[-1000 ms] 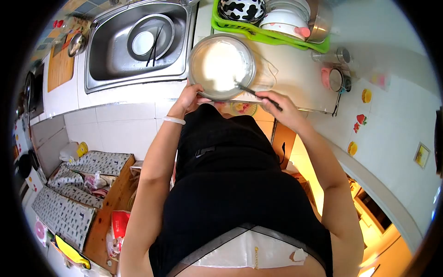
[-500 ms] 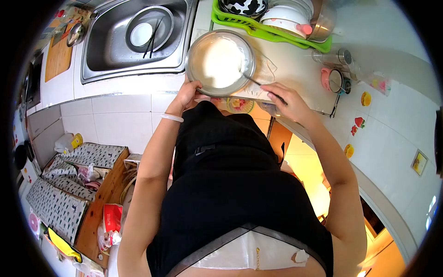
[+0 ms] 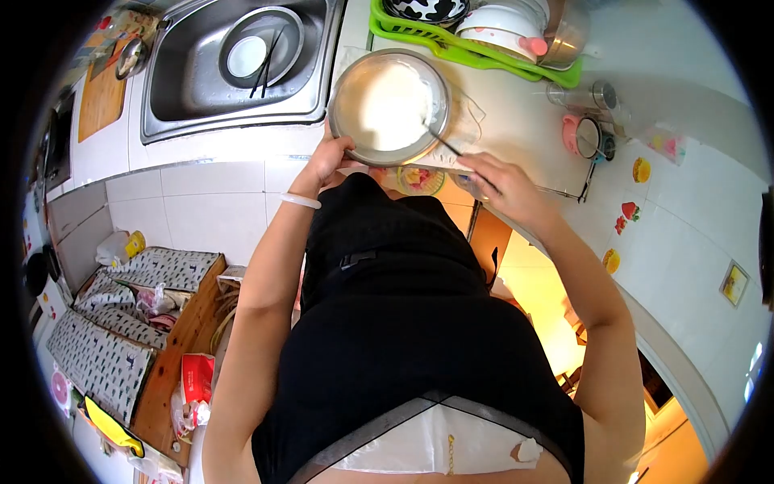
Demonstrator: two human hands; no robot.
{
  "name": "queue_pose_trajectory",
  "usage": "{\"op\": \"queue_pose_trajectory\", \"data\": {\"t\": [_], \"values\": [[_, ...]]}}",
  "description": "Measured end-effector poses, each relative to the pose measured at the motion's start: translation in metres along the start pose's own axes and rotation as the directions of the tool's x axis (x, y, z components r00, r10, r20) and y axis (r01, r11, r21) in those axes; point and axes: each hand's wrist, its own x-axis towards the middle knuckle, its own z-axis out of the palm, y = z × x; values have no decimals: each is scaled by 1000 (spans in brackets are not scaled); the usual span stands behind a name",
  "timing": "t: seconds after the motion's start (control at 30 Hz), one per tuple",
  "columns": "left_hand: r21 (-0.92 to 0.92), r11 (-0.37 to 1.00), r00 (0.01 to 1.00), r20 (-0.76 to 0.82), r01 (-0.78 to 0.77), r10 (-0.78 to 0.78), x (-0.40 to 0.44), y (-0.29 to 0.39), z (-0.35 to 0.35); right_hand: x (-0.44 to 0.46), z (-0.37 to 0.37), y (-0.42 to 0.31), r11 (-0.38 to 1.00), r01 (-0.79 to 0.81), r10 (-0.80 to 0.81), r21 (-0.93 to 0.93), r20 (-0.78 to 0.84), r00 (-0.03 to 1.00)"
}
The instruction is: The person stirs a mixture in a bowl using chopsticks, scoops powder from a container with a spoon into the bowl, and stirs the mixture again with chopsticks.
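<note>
1. Bench [image 3: 516, 137]: pale, it carries the steel bowl [image 3: 443, 101], which sits close to its near edge.
2. Sink [image 3: 181, 93]: set in to the left of the steel bowl, its right rim just beside the bowl.
3. Green rack [image 3: 451, 56]: beyond and to the right of the steel bowl. It holds a black-and-white patterned bowl [image 3: 423, 7] and white dishes [image 3: 493, 36].
4. Cutting board [image 3: 102, 109]: wooden, well to the left of the steel bowl, past the sink.
5. Steel bowl: upright, with a smooth, cream-white mixture [image 3: 383, 101] inside.
6. Metal basin [image 3: 294, 50]: in the sink, left of the steel bowl. A small white bowl [image 3: 246, 56] and a pair of dark chopsticks [image 3: 264, 70] lie in it.
7. Left hand [image 3: 328, 159]: at the near left side of the steel bowl, its fingers grasping the rim. A white bracelet [image 3: 301, 200] circles the wrist.
8. Right hand [image 3: 505, 187]: to the near right of the steel bowl, its fingers closed around the handle of a thin utensil [image 3: 446, 143].
9. Glass jar [image 3: 574, 95]: lying on its side, to the right of the steel bowl.
10. Pink cup [image 3: 571, 135]: right of the steel bowl, near the glass jar.
11. Thin utensil: dark-handled, slanting over the right near rim of the steel bowl, its far end at the mixture; the shape of that end is too small to tell.
</note>
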Motion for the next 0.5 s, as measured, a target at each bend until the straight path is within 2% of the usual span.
{"op": "queue_pose_trajectory", "data": {"t": [0.13, 0.23, 0.33, 0.47, 0.5], "values": [[-18, 1000, 1000, 14, -17, 18, 8, -10, -7, 3, 8, -14, 986, -20, 25, 166, -26, 999], [-64, 998, 1000, 19, 8, -6, 4, -3, -5, 12, -5, -13, 995, 40, -24, 90, -168, 985], [-144, 988, 997, 61, 55, -47, 7, -7, -9, 16, -10, -14, 1000, -20, 18, -10, -218, 976], [-131, 990, 994, 99, 54, -41, 16, -13, -18, 8, 21, -23, 996, -77, 70, -41, -149, 986], [-155, 986, 993, 106, 65, -48, 17, -15, -18, 6, 35, -25, 998, -61, 57, -16, -187, 981]]}}
